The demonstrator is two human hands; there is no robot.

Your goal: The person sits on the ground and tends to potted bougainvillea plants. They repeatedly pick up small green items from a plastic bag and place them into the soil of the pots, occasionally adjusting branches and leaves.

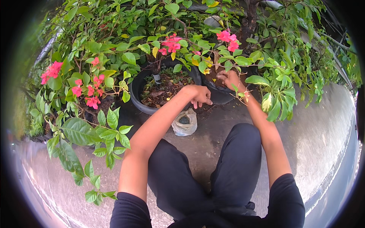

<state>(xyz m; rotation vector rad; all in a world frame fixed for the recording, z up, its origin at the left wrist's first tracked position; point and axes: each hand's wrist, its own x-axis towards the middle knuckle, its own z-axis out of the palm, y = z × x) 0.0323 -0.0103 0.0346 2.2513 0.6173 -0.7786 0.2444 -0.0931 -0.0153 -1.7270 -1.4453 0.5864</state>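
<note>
My left hand [200,96] hangs palm down with its fingers partly curled, just above a small translucent plastic bag [185,124] that stands on the ground and holds dark grains. Whether anything is between its fingers cannot be told. To the right, my right hand [229,79] reaches over reddish-brown soil [211,77] in a black plastic plant bag or pot, its fingers bent at the soil; what they touch is partly hidden. A round black pot [137,99] with soil, dry leaves and a woody stem [155,67] is beside my left hand.
Bougainvillea branches with pink bracts [172,42] hang over the pots and near my wrists. A leafy twig [245,95] crosses my right wrist. Broad-leaved shoots [81,131] jut out at the left, others [281,102] at the right. My bent knees are close behind the plastic bag.
</note>
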